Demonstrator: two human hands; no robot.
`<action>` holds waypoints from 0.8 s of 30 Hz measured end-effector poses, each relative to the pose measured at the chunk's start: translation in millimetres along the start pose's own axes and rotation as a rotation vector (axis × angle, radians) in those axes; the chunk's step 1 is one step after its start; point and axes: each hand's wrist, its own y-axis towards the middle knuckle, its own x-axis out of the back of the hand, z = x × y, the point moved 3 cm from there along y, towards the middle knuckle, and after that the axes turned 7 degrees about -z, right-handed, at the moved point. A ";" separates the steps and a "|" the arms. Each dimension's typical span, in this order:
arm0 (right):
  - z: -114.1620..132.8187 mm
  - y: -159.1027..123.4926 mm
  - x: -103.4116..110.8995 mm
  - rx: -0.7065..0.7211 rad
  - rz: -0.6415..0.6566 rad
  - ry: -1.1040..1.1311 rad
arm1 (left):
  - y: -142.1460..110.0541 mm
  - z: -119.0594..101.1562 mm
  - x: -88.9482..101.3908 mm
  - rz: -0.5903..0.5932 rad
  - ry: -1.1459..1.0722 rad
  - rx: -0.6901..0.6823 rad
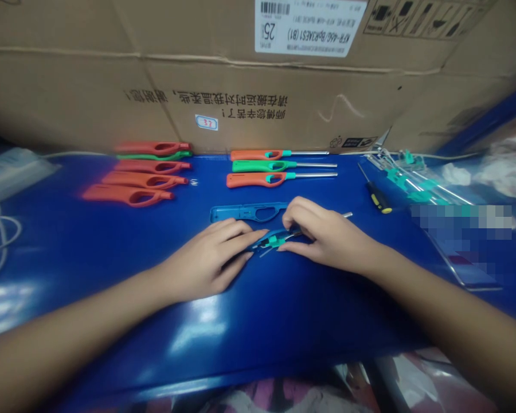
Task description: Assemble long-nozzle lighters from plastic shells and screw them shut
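My left hand (219,252) is closed over a blue lighter shell half, most of it hidden beneath the fingers. My right hand (324,232) pinches the lighter's inner assembly (277,240), a teal piece with dark parts and thin wires. A metal tube end (348,214) sticks out beyond that hand. The fingertips of both hands almost meet around the teal piece, just above the table. Right behind them lies another blue shell half (245,213), its hollow side up; my right fingers hide its right end.
Several orange, red and green shells (141,180) lie at left beside small metal bits (194,182). Three lighters with metal tubes (281,166) lie at the back. A screwdriver (379,198), a heap of tube assemblies (417,178) and a phone-like slab (464,261) are right. A cardboard box (98,86) stands behind.
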 end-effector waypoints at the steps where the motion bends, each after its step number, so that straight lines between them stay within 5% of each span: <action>1: -0.1 0.2 0.1 0.001 -0.005 -0.011 | 0.3 -0.1 0.1 0.001 -0.006 0.002; 7: 3.5 -0.4 -3.5 0.153 0.016 -0.112 | 4.6 -3.3 4.5 -0.013 -0.043 0.042; 14: 12.2 -2.3 -8.9 0.275 -0.041 -0.236 | 10.7 -5.5 2.8 -0.160 -0.238 0.188; 24: 14.1 -2.9 -10.1 0.270 -0.016 -0.277 | 15.8 -4.9 -1.7 -0.158 -0.351 0.249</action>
